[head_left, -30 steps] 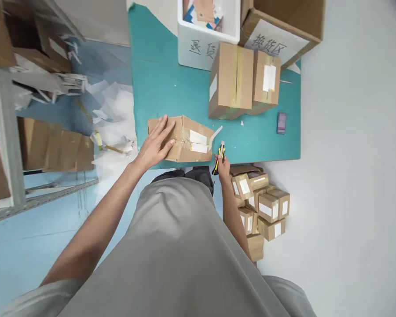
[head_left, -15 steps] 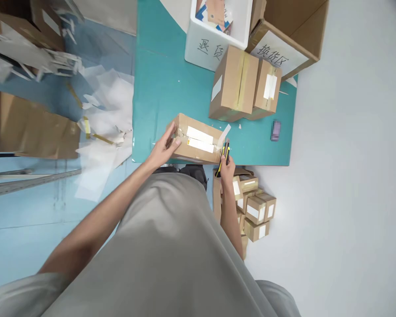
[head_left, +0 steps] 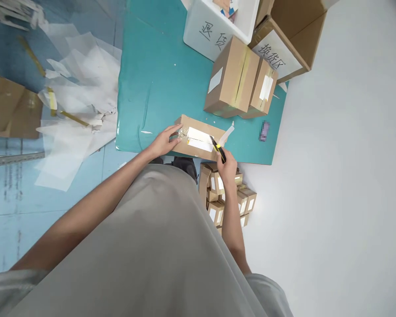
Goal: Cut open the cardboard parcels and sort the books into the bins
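A small cardboard box (head_left: 201,152) with white label strips and clear tape lies at the near edge of the table. At its left end, my left hand (head_left: 165,141) grips the box, thumb on the near side and fingers over the far corner. My right hand (head_left: 228,168) is closed around a black and yellow utility knife (head_left: 221,152). The knife points up and left, its tip over the right part of the labels; whether it touches cannot be made out. A loose flap of white tape (head_left: 227,134) sticks up at the box's right end.
On the teal table (head_left: 148,88) stand a larger carton (head_left: 231,81), a smaller carton (head_left: 264,90), a white bin (head_left: 203,33) and an open cardboard box (head_left: 280,53). A blurred purple item (head_left: 264,131) lies at right. Several boxes (head_left: 218,193) sit below; paper sheets (head_left: 82,83) lie left.
My right hand has brought the knife from beside the box's right end to above its labels, tilting it leftward. My left hand stays at the box's left end. The whole view has shifted.
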Demonstrator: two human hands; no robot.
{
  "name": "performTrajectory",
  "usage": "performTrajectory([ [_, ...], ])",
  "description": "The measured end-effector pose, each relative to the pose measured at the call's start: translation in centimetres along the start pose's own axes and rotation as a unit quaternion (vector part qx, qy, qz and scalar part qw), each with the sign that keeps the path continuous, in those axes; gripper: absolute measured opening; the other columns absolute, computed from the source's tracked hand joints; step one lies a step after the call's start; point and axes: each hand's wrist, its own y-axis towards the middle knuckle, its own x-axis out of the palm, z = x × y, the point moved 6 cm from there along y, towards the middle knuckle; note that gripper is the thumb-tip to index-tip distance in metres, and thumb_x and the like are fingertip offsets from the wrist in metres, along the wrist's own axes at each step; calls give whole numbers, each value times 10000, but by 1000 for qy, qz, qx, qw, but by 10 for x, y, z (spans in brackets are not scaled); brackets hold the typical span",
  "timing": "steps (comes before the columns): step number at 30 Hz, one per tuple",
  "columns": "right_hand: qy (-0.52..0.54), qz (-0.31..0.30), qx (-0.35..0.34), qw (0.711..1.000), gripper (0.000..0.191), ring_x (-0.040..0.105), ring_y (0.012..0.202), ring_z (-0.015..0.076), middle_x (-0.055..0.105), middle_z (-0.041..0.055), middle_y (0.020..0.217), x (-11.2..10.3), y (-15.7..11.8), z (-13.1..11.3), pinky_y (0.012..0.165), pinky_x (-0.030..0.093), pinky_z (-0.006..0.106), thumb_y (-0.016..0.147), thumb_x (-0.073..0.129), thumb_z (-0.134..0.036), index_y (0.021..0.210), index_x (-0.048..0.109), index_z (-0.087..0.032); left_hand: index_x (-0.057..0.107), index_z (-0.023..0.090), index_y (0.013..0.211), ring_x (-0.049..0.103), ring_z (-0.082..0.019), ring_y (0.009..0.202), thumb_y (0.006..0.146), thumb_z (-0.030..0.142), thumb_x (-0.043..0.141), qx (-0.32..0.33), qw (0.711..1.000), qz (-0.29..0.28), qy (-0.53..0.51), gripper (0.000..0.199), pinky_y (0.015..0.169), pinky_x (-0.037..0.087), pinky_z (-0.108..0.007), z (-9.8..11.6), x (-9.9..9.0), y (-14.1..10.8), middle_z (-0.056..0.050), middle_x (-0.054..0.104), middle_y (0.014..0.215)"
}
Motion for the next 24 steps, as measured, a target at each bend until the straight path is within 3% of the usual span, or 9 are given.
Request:
performTrajectory([
  [5,-148,-160,-124,968,547,707,1071,267,708,130,1280,7,38,-58,846,500,298,1159,260,-457,1619,483,-263,492,214,1619,453,-353,1526,959,575,647,0,1000,9,-11,768,1279,385,-504,-2,1,3,-145,465,1640],
  [11,-271,-251,-166,915,556,689,1080,278,638,154,1385,8,61,-94,830,464,324,1161,188,-443,1651,405,-294,519,226,1603,446,-365,1532,921,571,684,-2,1000,17,-24,782,1288,366,-520,-6,1,2,-138,469,1645],
  [19,-314,-267,-186,892,494,707,1063,272,632,159,1363,8,65,-102,829,491,337,1160,224,-361,1604,415,-261,523,177,1598,462,-359,1523,912,483,690,4,999,22,-36,769,1298,358,-495,-3,1,2,-165,472,1634],
  [24,-338,-262,-198,882,478,721,1088,281,628,184,1351,11,65,-111,848,522,356,1139,218,-222,1577,411,-216,542,214,1585,472,-356,1515,900,461,686,-1,999,32,-34,743,1290,369,-518,-8,2,2,-138,480,1639],
])
